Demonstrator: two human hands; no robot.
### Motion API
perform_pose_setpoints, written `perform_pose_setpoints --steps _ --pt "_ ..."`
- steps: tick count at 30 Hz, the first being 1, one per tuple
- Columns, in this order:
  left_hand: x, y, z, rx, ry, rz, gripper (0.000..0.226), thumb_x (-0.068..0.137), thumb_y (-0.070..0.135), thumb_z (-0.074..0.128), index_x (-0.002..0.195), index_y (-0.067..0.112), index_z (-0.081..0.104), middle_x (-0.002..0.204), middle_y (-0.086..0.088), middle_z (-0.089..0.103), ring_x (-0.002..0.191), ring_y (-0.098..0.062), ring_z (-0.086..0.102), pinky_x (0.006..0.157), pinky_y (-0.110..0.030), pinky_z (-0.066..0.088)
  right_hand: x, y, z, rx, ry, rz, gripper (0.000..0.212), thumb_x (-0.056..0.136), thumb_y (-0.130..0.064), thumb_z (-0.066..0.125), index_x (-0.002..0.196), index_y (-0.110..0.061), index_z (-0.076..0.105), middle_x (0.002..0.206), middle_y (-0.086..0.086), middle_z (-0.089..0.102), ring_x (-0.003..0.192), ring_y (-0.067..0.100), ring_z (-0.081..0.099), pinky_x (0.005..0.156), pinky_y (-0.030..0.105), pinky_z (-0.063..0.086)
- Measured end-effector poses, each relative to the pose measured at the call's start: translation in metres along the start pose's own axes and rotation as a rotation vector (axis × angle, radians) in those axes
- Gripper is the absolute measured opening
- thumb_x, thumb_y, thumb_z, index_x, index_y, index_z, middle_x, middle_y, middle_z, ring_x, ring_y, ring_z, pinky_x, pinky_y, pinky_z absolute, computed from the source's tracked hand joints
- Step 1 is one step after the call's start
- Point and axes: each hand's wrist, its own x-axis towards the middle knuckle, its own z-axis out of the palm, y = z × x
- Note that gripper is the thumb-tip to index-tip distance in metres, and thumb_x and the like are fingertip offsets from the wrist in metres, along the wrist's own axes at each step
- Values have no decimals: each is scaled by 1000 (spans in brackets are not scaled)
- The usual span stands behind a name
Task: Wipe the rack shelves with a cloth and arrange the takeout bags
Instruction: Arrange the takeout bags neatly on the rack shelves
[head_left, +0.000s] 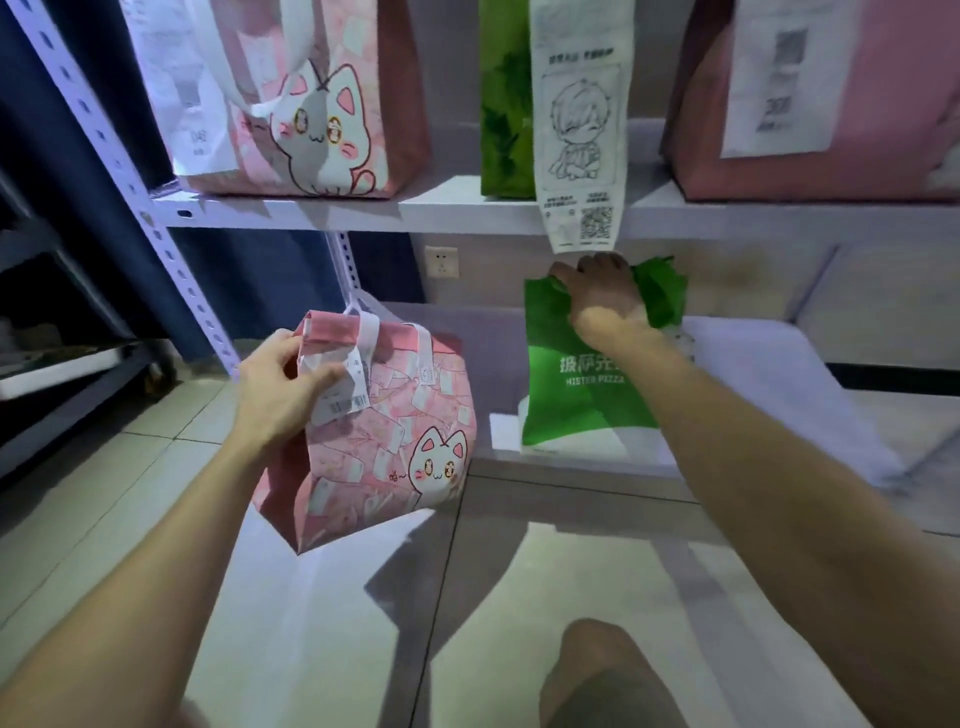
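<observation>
Hazards, as I am judging them from the head view:

1. I am carrying the pink cat-print paper takeout bag (395, 447) by its top left corner only. It is hanging tilted over the tiled floor, near and left of the white lower rack shelf (769, 395), and is not resting on anything. A one-corner hold is likely letting the contents slide toward the low side, and the folded top could be pulling out of my grip.
2. My thumb is pressing on the white printed receipt (340, 395) stuck to that bag. If the paper is taking any load, it could tear or peel.
3. The long white order slip (579, 135) is hanging from the upper shelf (363, 213) and ending just above my right knuckles. Lifting the hand straight up could snag it and drag the bag it belongs to.
4. The green non-woven pizza bag (571, 400) is standing close to the lower shelf's near edge. A pull toward me could tip it off.

Fingers:

- Left hand (275, 384): it is pinching the pink bag's folded top, thumb across the front and the other fingers wrapping behind, mostly hidden.
- Right hand (602, 296): the fingers are curling down over the gathered top of the green bag and gripping it. The fingertips are hidden behind the fabric.

I am seeing no cloth in view.
</observation>
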Motion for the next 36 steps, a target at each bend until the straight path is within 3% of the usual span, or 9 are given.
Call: perform_pose_setpoints --steps 6,13,16,19,23,25,27,30,36 --pt "3 16 18 -17 -75 66 9 86 22 84 92 23 77 100 -4 67 94 -30 69 81 -49 59 -26 57 -9 -115 -30 82 57 84 7 62 135 -18 60 120 18 67 121 37 58 127 52 25" --pt "-2 23 19 -134 -90 64 20 87 20 85 92 37 75 103 -1 73 97 -30 74 81 -50 63 -26 65 -6 -28 -88 179 71 80 11 66 142 -22 51 130 13 64 131 35 56 132 53 14" --pt "-2 25 19 -142 -94 68 29 88 20 85 91 47 74 104 0 73 97 -29 74 81 -53 64 -26 54 -6 -34 -156 180 80 82 -7 75 154 -18 41 143 15 58 142 35 48 131 57 7" --pt "2 26 17 -167 -98 44 18 89 19 85 96 32 75 106 -4 73 98 -31 75 84 -60 64 -35 46 -11 -58 -103 155 96 82 -35 79 162 -12 32 160 17 42 156 32 29 130 59 3" --pt "5 20 12 -231 -135 -5 23 92 17 83 113 22 75 114 -8 75 103 -34 76 88 -63 63 -70 1 -11 88 348 20 46 94 -32 63 131 -4 62 128 14 65 126 33 57 125 53 29" --pt "5 15 11 -277 -157 -42 27 94 17 81 120 20 74 116 -8 77 105 -34 76 90 -63 63 -97 -38 0 335 454 1 22 98 -30 60 102 -9 67 98 7 66 91 25 61 95 48 52" --pt "6 10 10 -332 -161 -77 29 95 17 80 123 20 74 115 -6 79 105 -33 76 91 -62 63 -123 -77 15 634 217 120 30 99 -47 63 98 -17 66 91 -3 69 81 17 63 78 41 56" --pt "13 3 9 -406 -154 -118 30 94 13 80 123 20 75 114 -6 81 105 -35 77 92 -59 63 -147 -119 36 1056 -186 383 56 90 -66 71 127 -26 55 111 -13 72 88 -2 69 83 30 59" --pt "44 -12 17 -514 -103 -49 29 94 19 81 123 17 76 118 -7 79 111 -36 76 83 -40 64 -125 -129 50 1095 -54 508 10 99 -32 72 99 -25 65 93 -16 74 86 1 73 83 37 64"
